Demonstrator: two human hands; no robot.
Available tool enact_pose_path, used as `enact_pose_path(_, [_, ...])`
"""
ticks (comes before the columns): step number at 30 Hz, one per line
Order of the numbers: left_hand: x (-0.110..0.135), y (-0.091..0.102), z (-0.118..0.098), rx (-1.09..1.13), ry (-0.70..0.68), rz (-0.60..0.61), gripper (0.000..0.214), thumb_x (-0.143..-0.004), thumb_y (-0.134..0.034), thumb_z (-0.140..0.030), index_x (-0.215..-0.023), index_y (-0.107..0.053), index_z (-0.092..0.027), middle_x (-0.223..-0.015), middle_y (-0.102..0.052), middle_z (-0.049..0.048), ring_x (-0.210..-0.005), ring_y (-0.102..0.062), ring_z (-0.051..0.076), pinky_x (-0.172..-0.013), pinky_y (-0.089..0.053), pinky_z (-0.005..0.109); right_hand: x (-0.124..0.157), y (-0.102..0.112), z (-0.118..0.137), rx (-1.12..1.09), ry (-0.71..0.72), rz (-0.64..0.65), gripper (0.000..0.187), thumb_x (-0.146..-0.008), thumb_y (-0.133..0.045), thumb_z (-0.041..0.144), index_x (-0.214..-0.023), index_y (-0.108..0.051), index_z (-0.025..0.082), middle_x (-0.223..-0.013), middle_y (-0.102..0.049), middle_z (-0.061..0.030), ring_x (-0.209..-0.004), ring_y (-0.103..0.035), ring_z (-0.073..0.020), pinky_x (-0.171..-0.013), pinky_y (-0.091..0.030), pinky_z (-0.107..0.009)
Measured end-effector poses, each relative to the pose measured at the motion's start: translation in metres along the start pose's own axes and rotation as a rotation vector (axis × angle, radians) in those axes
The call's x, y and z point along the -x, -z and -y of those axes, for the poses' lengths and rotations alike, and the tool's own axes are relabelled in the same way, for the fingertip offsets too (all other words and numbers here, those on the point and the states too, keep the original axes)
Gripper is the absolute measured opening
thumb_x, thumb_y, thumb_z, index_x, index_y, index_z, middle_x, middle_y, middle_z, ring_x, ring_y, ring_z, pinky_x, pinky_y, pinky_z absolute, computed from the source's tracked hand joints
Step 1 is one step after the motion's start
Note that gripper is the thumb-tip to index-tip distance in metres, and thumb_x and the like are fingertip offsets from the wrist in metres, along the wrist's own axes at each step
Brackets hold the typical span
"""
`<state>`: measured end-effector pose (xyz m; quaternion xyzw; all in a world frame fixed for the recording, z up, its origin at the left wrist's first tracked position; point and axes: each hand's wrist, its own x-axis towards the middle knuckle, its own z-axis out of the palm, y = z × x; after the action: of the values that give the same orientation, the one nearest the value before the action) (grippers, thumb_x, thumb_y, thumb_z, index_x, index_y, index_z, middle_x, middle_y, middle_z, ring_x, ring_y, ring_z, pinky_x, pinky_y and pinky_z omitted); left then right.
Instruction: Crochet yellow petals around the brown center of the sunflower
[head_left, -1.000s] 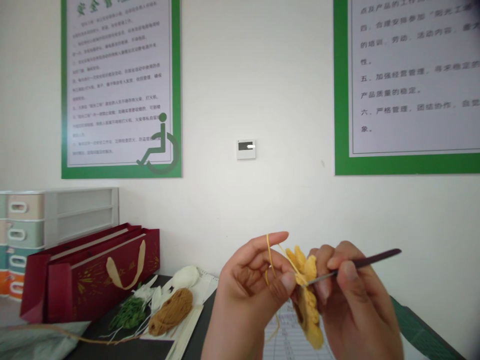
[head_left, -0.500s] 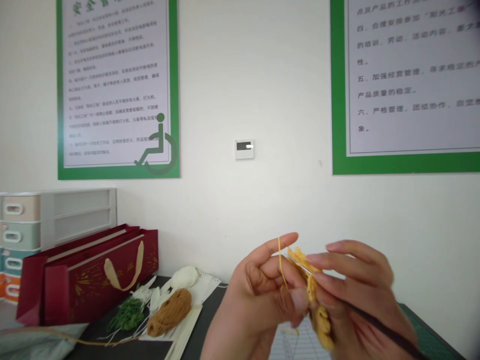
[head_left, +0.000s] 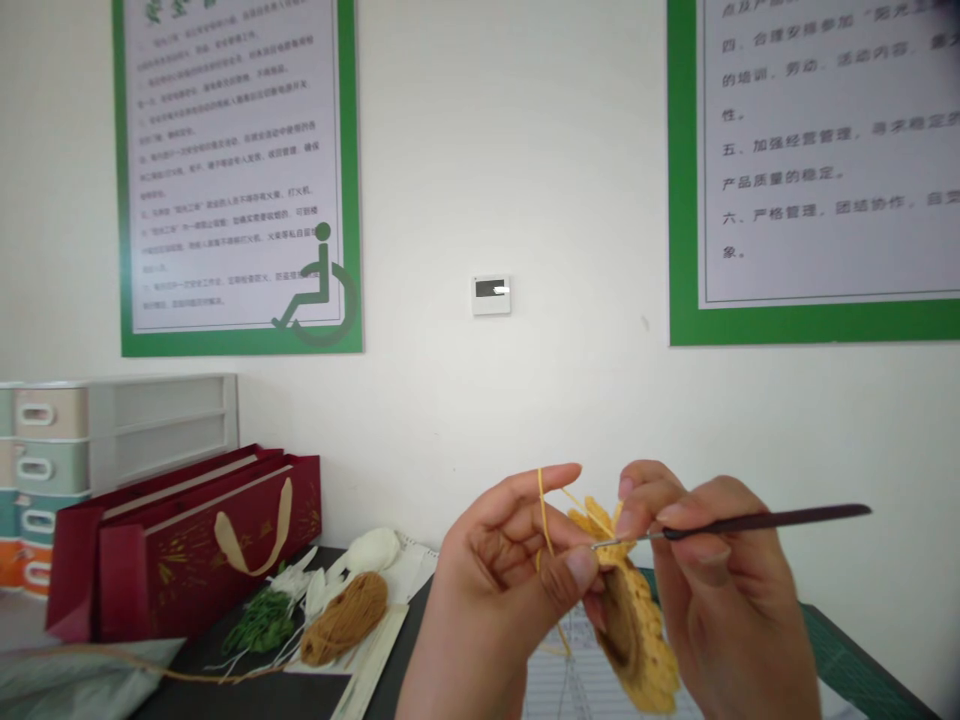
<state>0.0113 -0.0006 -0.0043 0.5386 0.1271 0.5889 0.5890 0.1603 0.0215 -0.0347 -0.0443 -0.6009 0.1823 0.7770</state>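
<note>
My left hand (head_left: 510,580) pinches the edge of a round crochet piece (head_left: 652,640) between thumb and fingers. This piece has a scalloped yellow border around a brown middle, and it hangs tilted below the fingers. Yellow yarn (head_left: 546,510) loops over my raised left index finger and runs across to the work. In my right hand (head_left: 720,570) is a crochet hook (head_left: 765,521) with a dark handle and a thin metal shaft. Its tip meets the yellow edge beside my left thumb. Part of the crochet piece is hidden behind my fingers.
On the dark table at left lie a brown yarn skein (head_left: 345,618), green yarn (head_left: 259,620) and a white yarn ball (head_left: 375,548). Behind them stand red gift bags (head_left: 202,540) and stacked drawers (head_left: 52,468). A printed sheet (head_left: 547,690) and a green mat (head_left: 855,660) lie beneath my hands.
My right hand has turned, so the hook now lies nearly level with its handle pointing right. More of the crochet piece's round brown middle shows. The view has shifted slightly.
</note>
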Motion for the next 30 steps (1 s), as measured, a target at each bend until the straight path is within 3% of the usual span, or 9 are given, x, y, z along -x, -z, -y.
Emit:
enact_pose_path(9, [0.002, 0.0, -0.001, -0.005, -0.007, -0.039, 0.039, -0.077, -0.088, -0.014, -0.114, -0.078, -0.017, -0.074, -0.075, 0.0019, -0.066, -0.07, 0.014, -0.065, -0.058, 0.025, -0.005, 0.014, 0.004, 0.132, 0.104, 0.118, 0.008, -0.104, -0.057, 0.034, -0.107, -0.061, 0.028, -0.086, -0.077, 0.0019, -0.09, -0.063, -0.02, -0.097, -0.041, -0.043])
enact_pose_path(17, [0.001, 0.002, 0.001, -0.041, -0.034, -0.064, 0.035, -0.077, -0.088, -0.013, -0.11, -0.079, -0.015, -0.073, -0.075, 0.0011, -0.061, -0.072, 0.014, -0.062, -0.058, 0.025, -0.006, 0.014, 0.012, 0.244, 0.172, 0.171, 0.007, -0.105, -0.055, 0.028, -0.108, -0.062, 0.026, -0.089, -0.078, 0.0023, -0.088, -0.065, -0.0193, -0.097, -0.04, -0.044])
enact_pose_path(26, [0.0, -0.001, -0.001, -0.123, -0.036, -0.133, 0.034, -0.076, -0.086, -0.013, -0.109, -0.078, -0.014, -0.07, -0.074, 0.0014, -0.058, -0.069, 0.015, -0.061, -0.057, 0.027, -0.01, 0.017, 0.024, 0.536, 0.296, 0.239, 0.006, -0.104, -0.057, 0.026, -0.106, -0.063, 0.026, -0.092, -0.081, 0.0005, -0.095, -0.064, -0.0222, -0.091, -0.044, -0.047])
enact_pose_path(30, [0.001, -0.001, 0.0, -0.118, -0.061, -0.146, 0.034, -0.076, -0.085, -0.012, -0.109, -0.077, -0.014, -0.069, -0.073, 0.0011, -0.06, -0.069, 0.015, -0.06, -0.057, 0.025, -0.014, 0.017, 0.032, 0.74, 0.435, 0.325, 0.006, -0.102, -0.057, 0.023, -0.102, -0.063, 0.024, -0.093, -0.083, -0.0007, -0.095, -0.066, -0.0226, -0.091, -0.045, -0.048])
